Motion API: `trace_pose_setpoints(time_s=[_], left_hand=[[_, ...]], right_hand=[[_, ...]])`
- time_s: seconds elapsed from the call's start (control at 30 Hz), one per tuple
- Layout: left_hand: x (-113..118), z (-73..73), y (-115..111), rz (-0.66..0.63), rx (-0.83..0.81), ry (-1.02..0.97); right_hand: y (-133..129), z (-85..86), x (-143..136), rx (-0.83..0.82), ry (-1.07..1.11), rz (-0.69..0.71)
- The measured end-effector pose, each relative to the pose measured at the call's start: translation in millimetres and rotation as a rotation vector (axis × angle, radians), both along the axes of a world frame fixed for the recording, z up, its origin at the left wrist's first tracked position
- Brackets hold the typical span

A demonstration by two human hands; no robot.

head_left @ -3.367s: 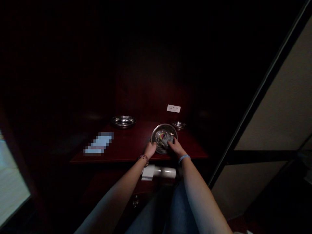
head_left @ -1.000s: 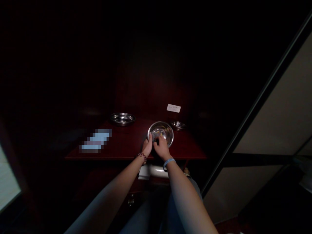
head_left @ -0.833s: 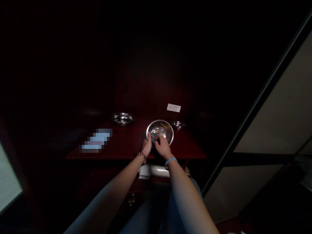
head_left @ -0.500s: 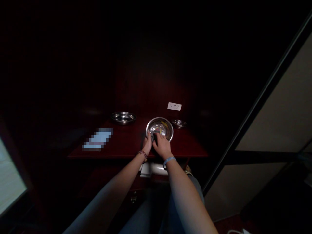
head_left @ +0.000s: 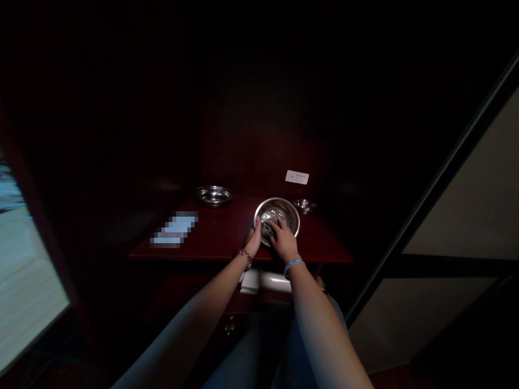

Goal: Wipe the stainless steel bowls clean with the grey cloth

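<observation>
A shiny steel bowl (head_left: 292, 213) stands tilted toward me near the front edge of the dark red shelf. My left hand (head_left: 254, 239) is closed on its left rim, thumb up along the side. Reaching in over the near rim, my right hand (head_left: 284, 241) has its fingers bent around a crumpled grey cloth-like piece (head_left: 269, 226) against the inner wall. Dim light and the fingers hide part of this piece, so its exact kind is unclear.
Behind the bowl to the right sits a small steel dish (head_left: 306, 205). A wide steel dish (head_left: 214, 196) rests at the back left, with a blurred-out flat light-blue item (head_left: 175, 229) in front. A white socket panel (head_left: 297, 177) is on the back wall. White objects (head_left: 275, 281) lie below the shelf.
The view has shifted slightly, so everything sits further right. My right hand has moved away from my left within the bowl, and more of the grey cloth-like piece shows between them.
</observation>
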State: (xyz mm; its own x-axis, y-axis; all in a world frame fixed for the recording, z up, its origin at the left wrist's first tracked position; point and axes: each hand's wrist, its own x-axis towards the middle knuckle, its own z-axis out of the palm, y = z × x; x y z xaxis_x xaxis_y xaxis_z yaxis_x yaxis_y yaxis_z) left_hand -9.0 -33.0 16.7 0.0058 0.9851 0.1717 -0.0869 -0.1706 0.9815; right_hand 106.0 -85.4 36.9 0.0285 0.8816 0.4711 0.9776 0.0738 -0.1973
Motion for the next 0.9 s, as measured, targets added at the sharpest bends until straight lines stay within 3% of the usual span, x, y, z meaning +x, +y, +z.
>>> trace_pose_setpoints(time_s=[0.3,0.53,0.77,0.9], left_hand=[[2,-11.1,14,0.038,-0.064,-0.027],[-1,-10.1,11,0.041,-0.076,0.061],[1,-13.0,12,-0.072,-0.055,0.082],[1,-12.8,11,-0.114,-0.015,0.074]], right_hand=[[-3,4.2,8,-0.115,0.013,0.256],[-5,12.2,20,-0.189,0.118,0.149],[-13,23.0,22,-0.253,-0.007,-0.104],[-15,23.8,18,-0.234,-0.108,-0.174]])
